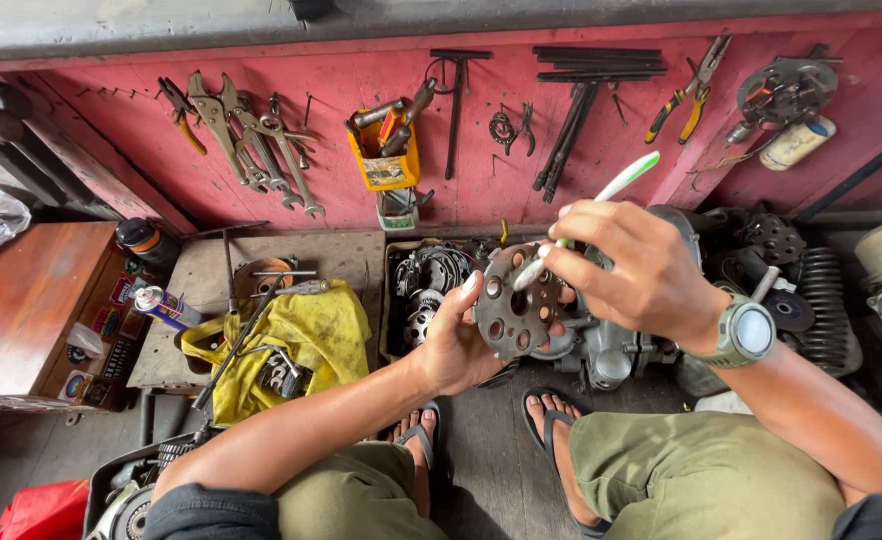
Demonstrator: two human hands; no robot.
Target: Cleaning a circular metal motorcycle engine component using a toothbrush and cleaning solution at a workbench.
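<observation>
Two hands work over one part. Our left hand (458, 345) grasps a round metal disc (517, 305) with holes, fingers on its near rim and thumb side up, so the flat face is turned toward us and stays steady. Our right hand (626, 268) is clenched around a toothbrush (589, 205); its bristle end lies on the upper part of the disc face, and the white and green handle points up and away from the grip. We judge the disc is held in the air, not laid down, so that the brush can reach all the holes and the disc can be turned in the fingers.

Behind the disc, just beyond the left fingers, stands a box (393, 300) with more round metal parts. Under the right hand and a little farther away is an engine block (601, 350), very near the disc's lower rim, so there is little free room on that side. Left of the left forearm a yellow cloth (311, 335) lies on a low board, well apart from the grip, with a spray can (164, 307) beside it. Above both hands the red wall (101, 110) carries wrenches and pliers, well apart. Toward us, between our knees and above the sandals, the space is open, and this is the easiest way for moving the hands back.
</observation>
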